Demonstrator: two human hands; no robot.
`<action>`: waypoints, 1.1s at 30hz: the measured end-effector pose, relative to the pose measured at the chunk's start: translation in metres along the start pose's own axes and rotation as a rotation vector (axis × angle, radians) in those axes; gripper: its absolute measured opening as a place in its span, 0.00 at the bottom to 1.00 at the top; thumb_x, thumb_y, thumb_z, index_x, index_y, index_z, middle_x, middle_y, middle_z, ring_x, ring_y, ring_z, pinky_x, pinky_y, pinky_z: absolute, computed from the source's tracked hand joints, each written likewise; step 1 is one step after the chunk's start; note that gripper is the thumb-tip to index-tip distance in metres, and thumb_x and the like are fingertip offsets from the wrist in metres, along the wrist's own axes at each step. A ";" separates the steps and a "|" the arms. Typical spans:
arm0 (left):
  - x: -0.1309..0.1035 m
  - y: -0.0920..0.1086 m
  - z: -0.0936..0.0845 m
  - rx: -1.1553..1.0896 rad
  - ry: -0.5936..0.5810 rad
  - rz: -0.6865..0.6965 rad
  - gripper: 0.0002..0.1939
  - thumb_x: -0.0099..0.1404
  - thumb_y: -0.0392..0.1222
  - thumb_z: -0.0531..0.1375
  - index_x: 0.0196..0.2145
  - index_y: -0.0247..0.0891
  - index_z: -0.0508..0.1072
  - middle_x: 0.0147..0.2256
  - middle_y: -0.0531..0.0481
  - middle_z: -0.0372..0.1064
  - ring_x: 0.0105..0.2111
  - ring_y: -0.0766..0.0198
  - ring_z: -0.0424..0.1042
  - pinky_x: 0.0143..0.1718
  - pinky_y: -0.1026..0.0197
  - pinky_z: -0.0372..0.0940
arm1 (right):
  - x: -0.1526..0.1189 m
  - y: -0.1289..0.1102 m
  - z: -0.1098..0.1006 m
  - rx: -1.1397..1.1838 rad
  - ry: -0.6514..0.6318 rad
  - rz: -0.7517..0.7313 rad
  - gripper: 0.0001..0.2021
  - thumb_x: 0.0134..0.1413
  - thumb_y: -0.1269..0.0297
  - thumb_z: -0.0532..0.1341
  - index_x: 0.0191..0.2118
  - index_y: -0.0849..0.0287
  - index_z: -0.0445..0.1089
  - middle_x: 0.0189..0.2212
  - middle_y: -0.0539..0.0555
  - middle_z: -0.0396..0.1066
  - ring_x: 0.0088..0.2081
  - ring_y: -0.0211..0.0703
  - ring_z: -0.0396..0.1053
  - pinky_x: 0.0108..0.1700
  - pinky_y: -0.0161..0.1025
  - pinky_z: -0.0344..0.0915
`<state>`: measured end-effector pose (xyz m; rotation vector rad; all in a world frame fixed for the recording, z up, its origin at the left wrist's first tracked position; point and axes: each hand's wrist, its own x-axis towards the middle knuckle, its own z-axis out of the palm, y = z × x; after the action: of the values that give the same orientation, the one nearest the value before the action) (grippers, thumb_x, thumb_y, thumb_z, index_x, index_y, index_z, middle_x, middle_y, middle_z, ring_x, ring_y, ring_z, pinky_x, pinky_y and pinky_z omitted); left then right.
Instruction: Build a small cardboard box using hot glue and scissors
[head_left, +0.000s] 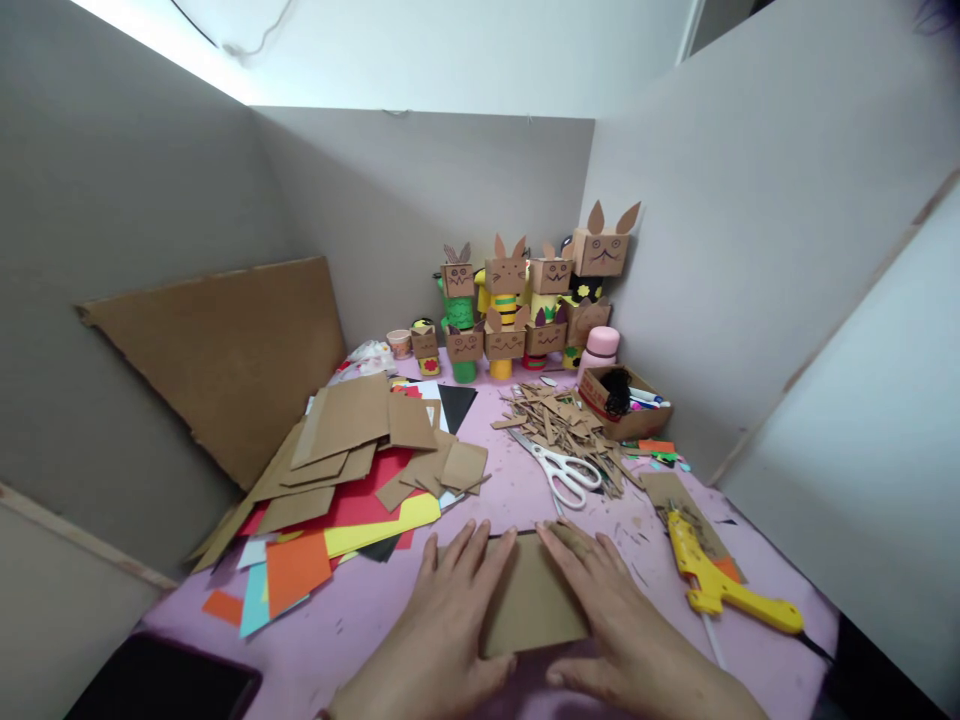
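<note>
A rectangular piece of brown cardboard point(534, 600) lies in front of me at the near edge of the table. My left hand point(454, 610) rests over its left side, with fingers stretched out toward the far edge and the thumb by the near left corner. On the right side, my right hand point(600, 610) lies with its fingers spread over the cardboard and its thumb just off the near edge. The cardboard's side edges are hidden under both hands. White-handled scissors point(562, 470) lie beyond the right fingertips.
Stacked cardboard point(352, 415) and coloured paper point(300, 570) spread over the left. Cardboard scraps point(555, 420), a yellow glue gun point(712, 580) and an open box point(626, 410) are at right. Several cardboard animal figures point(505, 340) and a pink bottle point(600, 345) stand behind. Grey partitions point(427, 190) enclose the table.
</note>
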<state>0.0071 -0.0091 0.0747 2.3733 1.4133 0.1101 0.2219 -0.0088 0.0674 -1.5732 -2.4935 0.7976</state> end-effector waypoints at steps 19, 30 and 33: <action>-0.001 -0.003 0.001 -0.061 0.041 0.022 0.42 0.56 0.46 0.62 0.65 0.46 0.48 0.66 0.41 0.46 0.65 0.46 0.44 0.61 0.34 0.39 | 0.002 0.009 0.016 -0.097 0.072 -0.128 0.42 0.47 0.62 0.66 0.66 0.60 0.47 0.66 0.69 0.43 0.66 0.68 0.37 0.59 0.73 0.40; 0.016 -0.031 0.027 -0.015 0.068 0.100 0.45 0.44 0.46 0.69 0.61 0.45 0.61 0.64 0.34 0.50 0.63 0.34 0.48 0.58 0.28 0.41 | 0.027 0.054 0.071 -0.423 0.599 -0.466 0.50 0.50 0.42 0.60 0.67 0.53 0.27 0.55 0.64 0.68 0.52 0.63 0.68 0.47 0.57 0.65; 0.020 -0.039 0.036 0.008 0.072 0.119 0.43 0.47 0.49 0.68 0.60 0.46 0.61 0.63 0.33 0.51 0.61 0.33 0.50 0.57 0.28 0.44 | 0.030 0.061 0.073 -0.445 0.567 -0.459 0.43 0.56 0.47 0.59 0.67 0.49 0.30 0.54 0.61 0.68 0.51 0.60 0.70 0.45 0.52 0.68</action>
<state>-0.0064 0.0146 0.0254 2.4824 1.3053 0.2237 0.2334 0.0096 -0.0301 -1.0230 -2.5044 -0.2490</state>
